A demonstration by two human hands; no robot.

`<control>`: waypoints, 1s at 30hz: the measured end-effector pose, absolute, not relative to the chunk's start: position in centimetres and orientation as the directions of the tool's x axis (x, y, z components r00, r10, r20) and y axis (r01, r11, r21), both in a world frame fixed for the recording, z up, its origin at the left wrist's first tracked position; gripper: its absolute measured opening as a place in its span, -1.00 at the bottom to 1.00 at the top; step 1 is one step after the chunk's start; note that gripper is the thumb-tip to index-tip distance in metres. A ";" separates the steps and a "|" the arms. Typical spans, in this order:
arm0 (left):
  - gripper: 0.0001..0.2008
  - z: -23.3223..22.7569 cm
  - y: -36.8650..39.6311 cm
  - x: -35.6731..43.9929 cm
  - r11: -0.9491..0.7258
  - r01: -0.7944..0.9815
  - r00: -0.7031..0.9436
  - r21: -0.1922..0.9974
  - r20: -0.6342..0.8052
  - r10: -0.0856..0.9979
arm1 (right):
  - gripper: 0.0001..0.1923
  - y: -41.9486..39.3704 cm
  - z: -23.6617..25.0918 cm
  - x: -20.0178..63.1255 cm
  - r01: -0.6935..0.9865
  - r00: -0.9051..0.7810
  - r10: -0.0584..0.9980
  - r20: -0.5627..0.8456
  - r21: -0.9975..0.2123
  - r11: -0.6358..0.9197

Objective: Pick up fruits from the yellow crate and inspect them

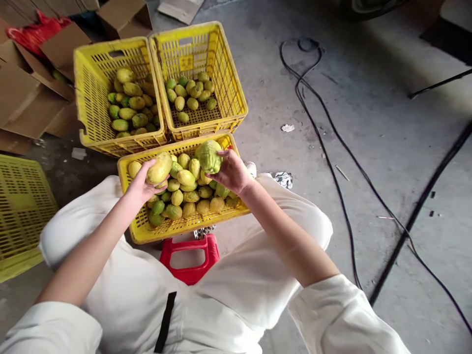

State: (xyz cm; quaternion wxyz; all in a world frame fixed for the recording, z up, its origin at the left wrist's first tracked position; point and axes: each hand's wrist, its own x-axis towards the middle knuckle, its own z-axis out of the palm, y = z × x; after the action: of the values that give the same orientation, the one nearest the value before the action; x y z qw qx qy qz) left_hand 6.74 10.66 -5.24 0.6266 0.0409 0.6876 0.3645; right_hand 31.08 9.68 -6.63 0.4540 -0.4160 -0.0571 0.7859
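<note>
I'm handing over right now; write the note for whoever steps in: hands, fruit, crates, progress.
Left hand: holds a yellowish fruit over the near crate.
Right hand: holds a larger green fruit at that crate's far rim.
Near crate: full of mixed fruit.
Far left crate: about half full.
Far right crate: a thin layer of small fruit.
Done: some fruit sits in both far crates.
Left: the near crate's pile.

The left hand (138, 186) is gripping a yellow fruit (159, 168), the right hand (231, 172) a green fruit (209, 156), probably mangoes, above the nearest yellow crate (130, 220).
</note>
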 end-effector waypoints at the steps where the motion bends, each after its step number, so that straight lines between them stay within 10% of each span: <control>1: -0.81 -5.3 10.6 6.7 0.733 -0.384 -0.214 0.561 -0.827 0.520 | -0.87 9.6 -6.6 31.1 -0.655 -0.244 0.762 -0.600 -0.478 -0.586; 8: -0.75 -7.0 10.4 6.3 0.755 -0.322 -0.252 0.572 -0.820 0.514 | -0.56 9.3 -6.5 31.1 -0.649 -0.321 0.746 -0.583 -0.439 -0.622; 16: -0.76 -6.8 10.3 6.3 0.686 -0.316 -0.281 0.655 -0.756 0.592 | -0.85 9.8 -6.3 30.5 -0.657 -0.171 0.802 -0.573 -0.540 -0.526; 30: -0.73 -7.2 10.1 6.3 0.771 -0.209 -0.232 0.602 -0.796 0.559 | -0.75 9.6 -6.9 30.8 -0.690 -0.085 0.824 -0.561 -0.563 -0.455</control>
State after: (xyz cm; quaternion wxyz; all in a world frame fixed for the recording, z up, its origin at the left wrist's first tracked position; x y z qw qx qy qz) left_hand 6.29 10.06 -7.20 0.6075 0.1217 0.7185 0.3161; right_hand 30.79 9.63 -6.92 0.5166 -0.4364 -0.0765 0.7327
